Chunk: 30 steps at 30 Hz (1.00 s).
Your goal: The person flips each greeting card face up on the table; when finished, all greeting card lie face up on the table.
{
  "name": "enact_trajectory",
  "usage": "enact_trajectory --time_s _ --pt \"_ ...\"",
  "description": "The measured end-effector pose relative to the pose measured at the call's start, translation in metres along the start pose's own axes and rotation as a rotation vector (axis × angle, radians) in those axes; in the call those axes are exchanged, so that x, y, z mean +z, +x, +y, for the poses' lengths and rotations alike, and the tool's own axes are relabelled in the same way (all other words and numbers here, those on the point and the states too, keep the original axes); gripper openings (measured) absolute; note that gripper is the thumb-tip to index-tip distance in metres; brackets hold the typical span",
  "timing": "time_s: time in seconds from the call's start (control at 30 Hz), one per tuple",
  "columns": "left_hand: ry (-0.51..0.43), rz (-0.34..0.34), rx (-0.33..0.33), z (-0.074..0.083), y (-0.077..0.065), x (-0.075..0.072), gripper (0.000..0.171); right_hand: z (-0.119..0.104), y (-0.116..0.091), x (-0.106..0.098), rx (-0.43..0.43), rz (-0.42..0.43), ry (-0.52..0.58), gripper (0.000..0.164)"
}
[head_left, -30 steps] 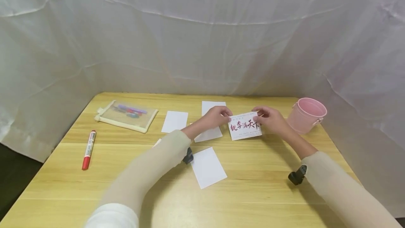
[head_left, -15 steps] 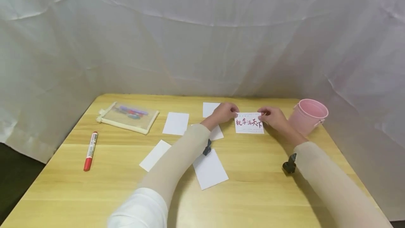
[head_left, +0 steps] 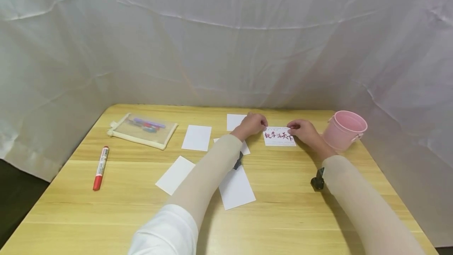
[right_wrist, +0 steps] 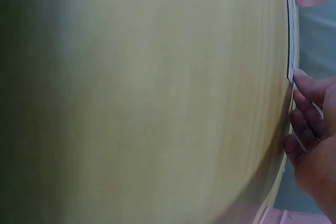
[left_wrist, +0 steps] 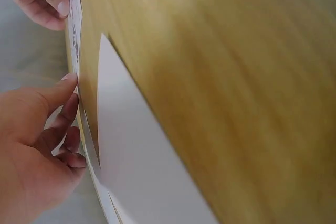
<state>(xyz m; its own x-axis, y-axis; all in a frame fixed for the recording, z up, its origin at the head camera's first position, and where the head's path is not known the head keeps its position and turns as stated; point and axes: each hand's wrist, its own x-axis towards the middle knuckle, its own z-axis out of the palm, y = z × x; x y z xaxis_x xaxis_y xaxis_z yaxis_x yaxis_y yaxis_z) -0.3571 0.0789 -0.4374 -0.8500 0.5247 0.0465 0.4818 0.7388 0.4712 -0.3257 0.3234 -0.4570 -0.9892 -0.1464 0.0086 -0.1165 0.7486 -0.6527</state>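
A white card (head_left: 279,137) with large dark red Chinese characters lies flat or nearly flat toward the back right of the table, its writing facing up. My left hand (head_left: 252,124) pinches its far left corner between thumb and fingers. At the far right corner my right hand (head_left: 305,132) pinches it the same way. In the left wrist view the card (left_wrist: 76,24) shows edge-on between both hands. Several blank white cards lie left of it, among them one card (head_left: 196,137) behind and one card (head_left: 238,190) in front; my left forearm partly covers some.
Right of my right hand stands a pink bucket (head_left: 340,137). A mesh zip pouch (head_left: 141,135) with pens inside lies at the back left, and a red-capped marker (head_left: 101,168) lies in front of it. Pale cloth (head_left: 226,50) hangs behind the table.
Both hands have brought the written card slightly right and lowered it from a tilted pose to flat on the table. My left forearm shifted right, uncovering a blank card at the left.
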Motion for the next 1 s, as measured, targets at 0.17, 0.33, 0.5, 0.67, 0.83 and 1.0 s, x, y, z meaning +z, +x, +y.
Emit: enact_trajectory --time_s 0.17,0.33,0.5,0.67,0.83,1.0 --pt "-0.045 0.01 0.017 -0.012 -0.001 -0.01 0.017 -0.002 0.007 0.002 0.004 0.006 0.015 0.033" --pt "-0.162 0.03 0.009 -0.04 -0.003 -0.032 0.023 -0.016 0.013 0.001 0.004 0.02 0.049 0.036" --pt "-0.244 0.089 -0.073 -0.079 -0.009 -0.053 0.023 -0.038 0.026 0.009 0.004 0.001 0.071 0.037" --pt "-0.216 0.115 -0.15 -0.11 -0.023 -0.066 0.022 -0.059 0.044 0.024 -0.037 -0.046 0.039 0.04" --pt "-0.16 0.062 -0.153 -0.122 -0.031 -0.068 0.028 -0.076 0.057 0.039 -0.056 -0.094 0.052 0.043" --pt "-0.122 0.007 -0.135 -0.121 -0.033 -0.066 0.039 -0.087 0.068 0.052 -0.047 -0.147 -0.002 0.053"
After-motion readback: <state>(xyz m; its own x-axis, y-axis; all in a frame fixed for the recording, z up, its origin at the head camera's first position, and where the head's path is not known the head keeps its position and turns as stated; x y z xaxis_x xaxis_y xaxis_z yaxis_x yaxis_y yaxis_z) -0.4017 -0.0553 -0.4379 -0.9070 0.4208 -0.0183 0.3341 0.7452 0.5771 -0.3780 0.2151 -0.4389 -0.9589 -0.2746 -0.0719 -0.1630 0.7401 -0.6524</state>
